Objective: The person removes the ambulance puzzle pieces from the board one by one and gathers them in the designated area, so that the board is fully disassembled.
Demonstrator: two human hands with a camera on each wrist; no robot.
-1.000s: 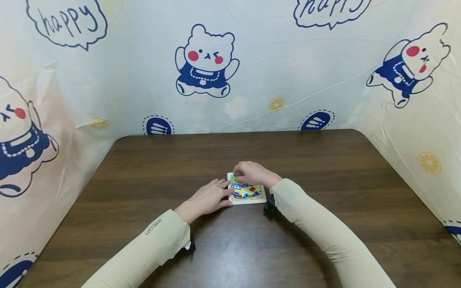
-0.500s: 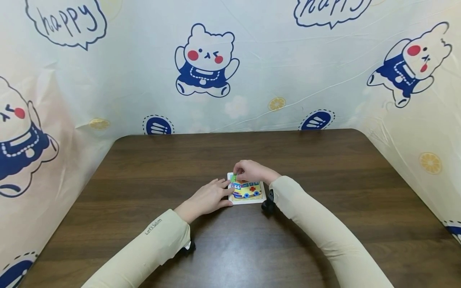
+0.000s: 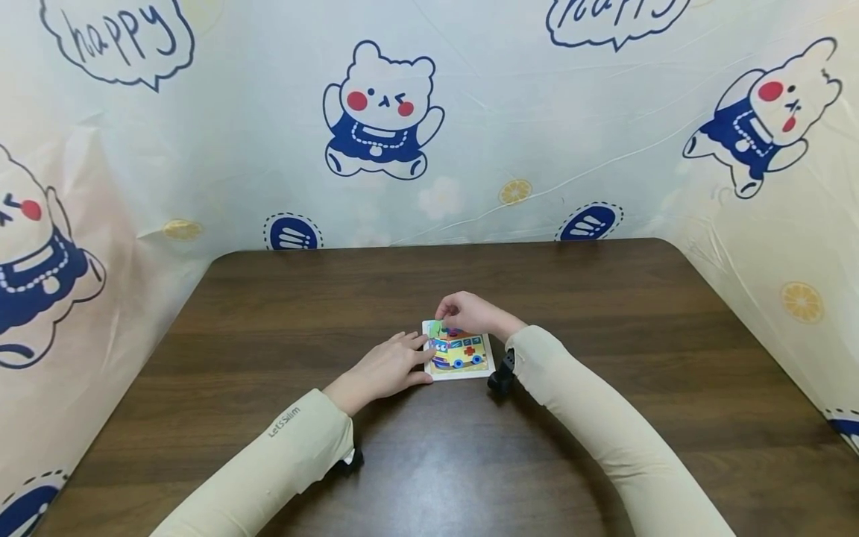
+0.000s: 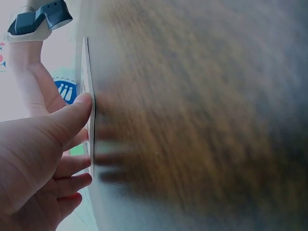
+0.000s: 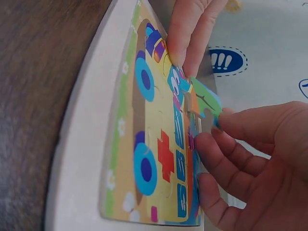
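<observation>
A small jigsaw puzzle with a white border and a yellow ambulance picture lies on the table. In the right wrist view, the ambulance's blue wheels and red cross show on the puzzle. My right hand is over its far left part. Between right thumb and fingers I pinch a green puzzle piece, which stands tilted up from the picture. My left hand rests at the left edge with straight fingers, their tips touching the border and picture. The left wrist view shows the left thumb against the board's edge.
The brown wooden table extends around the puzzle on every side. Behind it hangs a pale cloth printed with cartoon bears. Each wrist carries a black camera, such as the right one.
My right hand has shifted slightly up and away from me, uncovering more of the ambulance's top. The left hand has stayed at the puzzle's left edge.
</observation>
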